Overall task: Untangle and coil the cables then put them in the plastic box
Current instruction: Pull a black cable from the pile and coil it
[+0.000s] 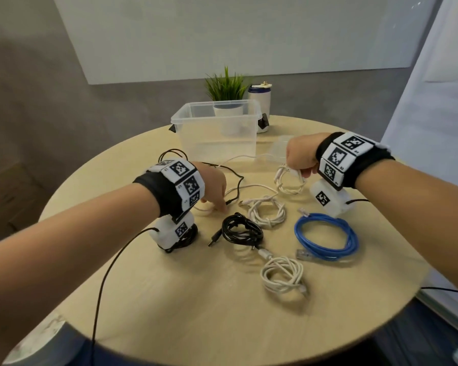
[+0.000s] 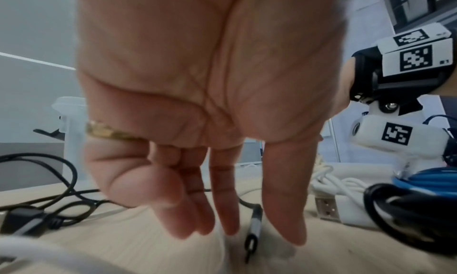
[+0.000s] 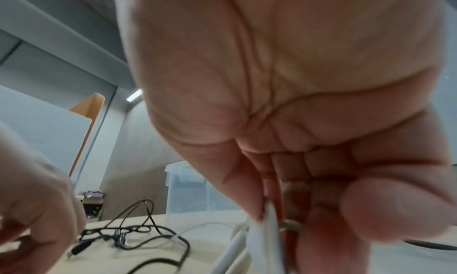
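Right hand [image 1: 300, 159] grip pinches a half-wound white cable coil [image 1: 288, 182]; its loose tail runs leftward across the worktop [image 1: 169, 299] toward the open, empty left hand [image 1: 213, 187]. Plastic box [image 1: 217, 128] lies beyond.

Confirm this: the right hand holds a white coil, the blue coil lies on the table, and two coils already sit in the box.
Wrong on the box: the head view shows it empty. The right hand does hold a white coil, and the blue coil lies on the table.
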`<state>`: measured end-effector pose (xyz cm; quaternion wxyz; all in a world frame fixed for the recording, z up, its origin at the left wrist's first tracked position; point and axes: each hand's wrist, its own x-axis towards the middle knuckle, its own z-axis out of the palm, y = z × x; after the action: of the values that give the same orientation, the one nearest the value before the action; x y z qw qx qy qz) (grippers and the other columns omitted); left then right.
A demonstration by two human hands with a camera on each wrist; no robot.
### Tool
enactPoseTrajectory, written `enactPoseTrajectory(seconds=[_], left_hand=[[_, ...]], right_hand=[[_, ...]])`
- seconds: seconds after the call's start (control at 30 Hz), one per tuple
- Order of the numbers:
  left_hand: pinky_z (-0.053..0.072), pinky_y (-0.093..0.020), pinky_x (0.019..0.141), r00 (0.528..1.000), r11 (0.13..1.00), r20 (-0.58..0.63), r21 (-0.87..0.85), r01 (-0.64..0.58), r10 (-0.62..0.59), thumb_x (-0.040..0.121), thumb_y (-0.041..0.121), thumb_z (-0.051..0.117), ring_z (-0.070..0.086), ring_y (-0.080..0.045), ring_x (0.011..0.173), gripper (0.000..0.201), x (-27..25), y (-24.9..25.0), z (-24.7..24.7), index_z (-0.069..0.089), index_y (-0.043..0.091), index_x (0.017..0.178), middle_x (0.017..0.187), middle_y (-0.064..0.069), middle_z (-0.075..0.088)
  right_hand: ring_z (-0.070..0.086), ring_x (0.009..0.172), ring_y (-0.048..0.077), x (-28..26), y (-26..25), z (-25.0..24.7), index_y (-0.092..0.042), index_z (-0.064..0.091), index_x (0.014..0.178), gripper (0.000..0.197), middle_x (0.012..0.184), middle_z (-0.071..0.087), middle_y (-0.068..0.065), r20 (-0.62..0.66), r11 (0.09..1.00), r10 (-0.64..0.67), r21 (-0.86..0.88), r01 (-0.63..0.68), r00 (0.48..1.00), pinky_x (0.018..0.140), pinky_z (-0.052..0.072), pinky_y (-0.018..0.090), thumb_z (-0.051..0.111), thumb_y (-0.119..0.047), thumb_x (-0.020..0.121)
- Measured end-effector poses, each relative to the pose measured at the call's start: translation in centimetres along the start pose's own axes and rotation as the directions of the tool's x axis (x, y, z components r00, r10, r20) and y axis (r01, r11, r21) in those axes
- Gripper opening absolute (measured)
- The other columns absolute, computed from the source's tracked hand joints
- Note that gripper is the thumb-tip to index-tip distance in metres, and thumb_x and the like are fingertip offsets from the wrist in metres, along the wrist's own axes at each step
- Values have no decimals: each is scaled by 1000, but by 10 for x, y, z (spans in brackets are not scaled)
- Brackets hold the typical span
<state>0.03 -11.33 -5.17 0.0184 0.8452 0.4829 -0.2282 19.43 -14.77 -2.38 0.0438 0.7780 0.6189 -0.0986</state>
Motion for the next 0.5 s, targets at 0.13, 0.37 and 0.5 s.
enactPoseTrajectory(seconds=[0.13,0.37,0.5], left_hand=[[43,-19,58,1000,996,-1,-86,-25,25,91,36,60,55,-6,61,26,5,1,-4,67,17,106,76,8,64],[50,-19,62,994,982,58,-173,-79,90,89,32,64,61,-9,64,30,9,10,-1,63,11,110,83,1,71],[50,-19,61,993,978,59,-189,-88,101,88,19,63,59,-8,58,21,9,14,-2,65,9,106,75,1,70]], right_hand=[[56,54,20,5,1,6,-3,58,66,32,60,61,8,51,996,28,-84,-23,998,58,47,27,42,-4,93],[71,81,29,9,4,13,4,65,109,27,92,73,18,119,1000,11,-2,-11,993,81,56,38,45,-8,96],[71,93,26,5,5,11,0,64,113,26,105,71,16,96,1000,-19,26,16,995,64,55,30,48,-9,94]])
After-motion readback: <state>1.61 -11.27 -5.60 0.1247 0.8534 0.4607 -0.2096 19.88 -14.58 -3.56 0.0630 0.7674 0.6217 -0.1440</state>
